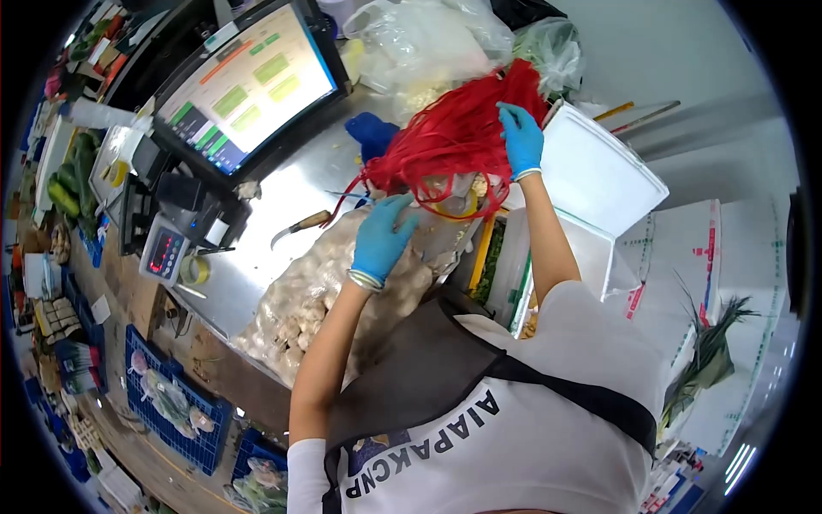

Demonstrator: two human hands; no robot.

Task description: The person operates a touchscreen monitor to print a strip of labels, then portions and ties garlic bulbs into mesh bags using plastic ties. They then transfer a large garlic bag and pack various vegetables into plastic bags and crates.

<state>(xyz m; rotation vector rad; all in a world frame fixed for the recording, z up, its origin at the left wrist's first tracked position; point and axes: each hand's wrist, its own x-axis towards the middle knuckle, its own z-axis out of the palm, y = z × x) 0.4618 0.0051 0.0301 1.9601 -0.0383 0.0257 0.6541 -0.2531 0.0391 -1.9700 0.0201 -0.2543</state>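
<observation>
Round black lens edges cut off the corners of a cluttered packing room, where a metal table (229, 295) carries a monitor (248, 94) and a digital scale (164, 248). The 2 hands, both in blue gloves, are apart. The left hand (383, 242) lies palm down over the upper end of a clear plastic bag of pale bulbs (295, 300), fingers curled; whether it grips the plastic cannot be told. The right hand (521, 141) reaches farther out, arm nearly straight, at the right edge of a heap of red plastic strips (454, 128); its fingertips point up and left, and any pinch is hard to make out. The heap partly hides a yellow-rimmed container (458, 206). A wooden-handled knife (301, 225) lies left of it. The screen text and red scale digits are too blurred to read; large shirt lettering includes "APAK".
</observation>
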